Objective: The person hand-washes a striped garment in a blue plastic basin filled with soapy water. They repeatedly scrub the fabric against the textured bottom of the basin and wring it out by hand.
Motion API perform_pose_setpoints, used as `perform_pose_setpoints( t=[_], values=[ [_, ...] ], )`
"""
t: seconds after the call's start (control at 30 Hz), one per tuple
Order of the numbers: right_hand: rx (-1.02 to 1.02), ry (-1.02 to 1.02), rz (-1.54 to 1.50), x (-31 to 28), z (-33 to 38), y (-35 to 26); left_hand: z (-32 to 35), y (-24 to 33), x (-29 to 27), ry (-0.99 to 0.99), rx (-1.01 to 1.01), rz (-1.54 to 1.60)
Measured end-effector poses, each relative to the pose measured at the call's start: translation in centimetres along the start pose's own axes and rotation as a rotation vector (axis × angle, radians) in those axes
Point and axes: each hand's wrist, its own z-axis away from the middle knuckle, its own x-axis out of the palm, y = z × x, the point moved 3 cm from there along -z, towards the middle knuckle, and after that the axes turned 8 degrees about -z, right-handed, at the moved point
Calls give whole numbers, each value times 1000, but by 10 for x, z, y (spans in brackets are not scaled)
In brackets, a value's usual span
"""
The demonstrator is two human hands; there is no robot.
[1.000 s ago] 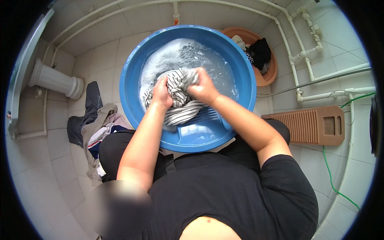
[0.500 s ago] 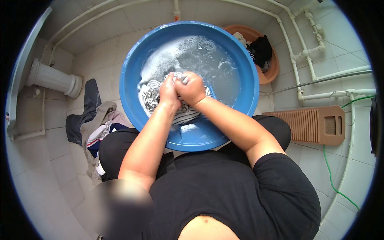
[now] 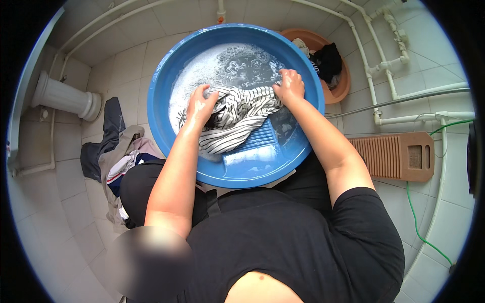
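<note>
A wet white garment with dark stripes (image 3: 242, 113) lies bunched in the blue basin (image 3: 160, 101), partly over the ribbed washboard (image 3: 257, 139) moulded into its near side. At the garment's left edge is my left hand (image 3: 201, 107), open, thumb and fingers apart, with suds on its back. My right hand (image 3: 290, 88) is at the garment's right end, its thumb side closed on the cloth; the fingertips' underside is hidden. Grey sudsy water (image 3: 247, 65) fills the basin, with white foam mostly along its left side.
An orange basin (image 3: 345, 86) holding dark and light clothes stands beyond on the right. A brown washboard (image 3: 391, 156) lies on the tiles at right, near a green hose (image 3: 415, 212) and white pipes (image 3: 422, 119). Piled clothes (image 3: 113, 146) lie on the left, near a white pedestal (image 3: 65, 98).
My hands were clasped together around the bunched cloth; they have moved apart, left and right. The striped garment is now spread wider, and more of the moulded washboard shows.
</note>
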Motion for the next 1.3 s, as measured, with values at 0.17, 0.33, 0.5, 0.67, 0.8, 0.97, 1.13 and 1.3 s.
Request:
perform_pose_setpoints(
  t=[0.17,0.33,0.5,0.67,0.8,0.97,1.13,1.3],
  values=[
    [-297,-357,-478,25,11,-22,8,9,0,-295,-27,-468],
    [-137,-665,-398,14,25,-38,2,-11,-4,22,-91,435],
    [142,-686,-410,7,-2,13,-5,-35,-15,367,-398,885],
    [-46,-845,84,5,0,-5,8,-4,-13,141,-250,-156],
    [-237,-538,-392,20,2,-32,24,20,-6,-295,-76,-560],
    [-28,-575,-283,38,5,-47,1,-41,-8,44,-296,-117],
    [48,-424,-148,41,-5,-35,-2,-35,3,69,-40,151],
    [-171,-246,-1034,42,20,-100,5,-11,17,-352,-635,1024]
  ],
)
